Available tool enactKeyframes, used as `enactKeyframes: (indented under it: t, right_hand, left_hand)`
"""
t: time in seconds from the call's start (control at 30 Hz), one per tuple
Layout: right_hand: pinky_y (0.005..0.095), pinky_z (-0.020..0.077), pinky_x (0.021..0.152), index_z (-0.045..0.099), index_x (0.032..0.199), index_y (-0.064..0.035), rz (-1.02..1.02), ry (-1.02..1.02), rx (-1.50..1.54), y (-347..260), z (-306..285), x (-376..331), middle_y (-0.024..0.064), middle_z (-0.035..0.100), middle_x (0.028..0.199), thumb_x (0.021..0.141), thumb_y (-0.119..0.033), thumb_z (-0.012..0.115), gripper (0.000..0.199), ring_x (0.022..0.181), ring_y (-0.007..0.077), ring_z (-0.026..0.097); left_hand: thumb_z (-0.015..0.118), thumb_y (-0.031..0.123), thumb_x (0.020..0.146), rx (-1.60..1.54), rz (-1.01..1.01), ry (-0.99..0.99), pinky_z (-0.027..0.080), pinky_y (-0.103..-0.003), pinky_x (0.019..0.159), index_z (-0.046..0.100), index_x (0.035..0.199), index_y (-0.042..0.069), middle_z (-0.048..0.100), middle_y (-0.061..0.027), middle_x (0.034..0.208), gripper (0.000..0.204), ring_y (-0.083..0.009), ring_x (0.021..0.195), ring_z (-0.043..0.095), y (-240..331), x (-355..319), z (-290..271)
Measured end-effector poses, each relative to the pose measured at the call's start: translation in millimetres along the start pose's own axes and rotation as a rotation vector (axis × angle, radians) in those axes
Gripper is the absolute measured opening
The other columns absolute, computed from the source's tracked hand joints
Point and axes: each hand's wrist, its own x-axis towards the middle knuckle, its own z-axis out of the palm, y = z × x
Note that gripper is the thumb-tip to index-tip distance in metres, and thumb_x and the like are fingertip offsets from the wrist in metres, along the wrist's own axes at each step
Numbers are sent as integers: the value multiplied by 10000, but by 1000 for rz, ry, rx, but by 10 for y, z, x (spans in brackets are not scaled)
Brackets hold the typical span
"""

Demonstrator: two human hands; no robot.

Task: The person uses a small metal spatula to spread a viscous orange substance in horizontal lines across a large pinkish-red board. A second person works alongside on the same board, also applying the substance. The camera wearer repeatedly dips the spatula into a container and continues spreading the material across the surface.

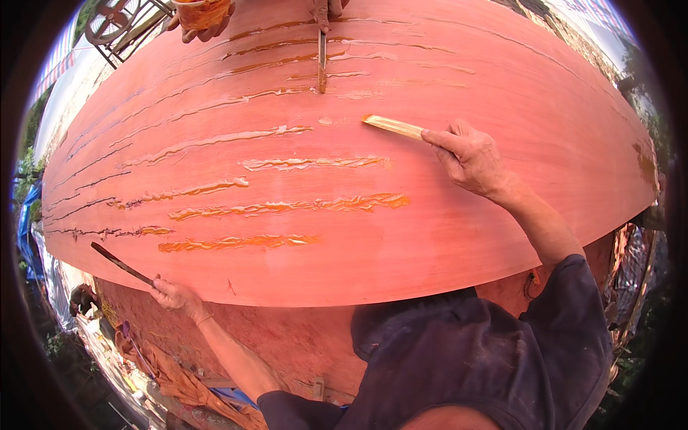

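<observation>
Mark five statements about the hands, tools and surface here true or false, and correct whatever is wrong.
1. The right hand holds a pale wooden stick. True.
2. The left hand is empty. False: the left hand holds a thin dark stick.
3. Streaks of orange paste lie on the curved pinkish surface. True.
4. The pale wooden stick's far tip is clean. False: orange material shows on the tip.
5. A co-worker's hand at the top holds a container with orange contents. True.
</observation>
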Motion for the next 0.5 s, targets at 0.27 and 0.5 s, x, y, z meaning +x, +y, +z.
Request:
enactKeyframes:
  t: [0.27,0.5]
  right_hand:
    - [390,473,560,722,1178,-157,-90,55,57,-278,443,444,92,566,792,840,-53,680,357,674,261,596]
    - [411,476,542,632,1278,-167,-185,-179,-149,-207,171,416,114,573,881,852,-59,658,440,689,290,606]
  left_hand:
    - [453,331,1061,95,-56,-98,500,-396,890,622,1143,-106,653,-214,1066,476,-291,979,625,76,10,-62]
    - [476,350,1054,37,-15,-78,482,-354,734,633,1106,-69,606,-75,856,451,-196,793,555,30,-38,-31]
